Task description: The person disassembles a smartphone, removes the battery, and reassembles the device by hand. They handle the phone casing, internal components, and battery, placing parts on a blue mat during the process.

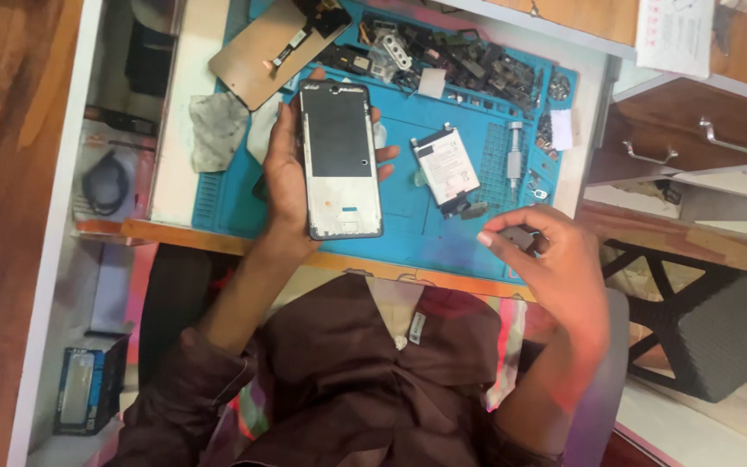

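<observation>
Fingers (pixel 382 154) of your left hand (pixel 285 177) wrap the long edges of the stripped phone frame (pixel 340 160), thumb on one side and fingertips showing at the other, so the grip is closed and firm. You hold the frame upright in front of you, over the near half of the blue work mat (pixel 408 233), its open inside facing up: dark panel above, pale plate below.

Your right hand (pixel 555 268) hovers past the mat's near right corner, thumb and forefinger pinched on a small dark part (pixel 519 237); it looks like a little module or bracket, though it is too small to tell for sure.

Just beyond that hand the white battery (pixel 445 169) lies on the mat, apart from the frame. A grey cloth (pixel 216 130) sits at the mat's left edge, a tan back cover (pixel 257 56) at the far left corner, and a heap of loose dark parts (pixel 451 56) along the far edge.

You appear to be mid-assembly or mid-teardown, with the frame bare and the small part out of it. The next move calls for steadying the frame flat and bringing the pinched part across to it, matching its orientation to its seat without loosening the pinch.
</observation>
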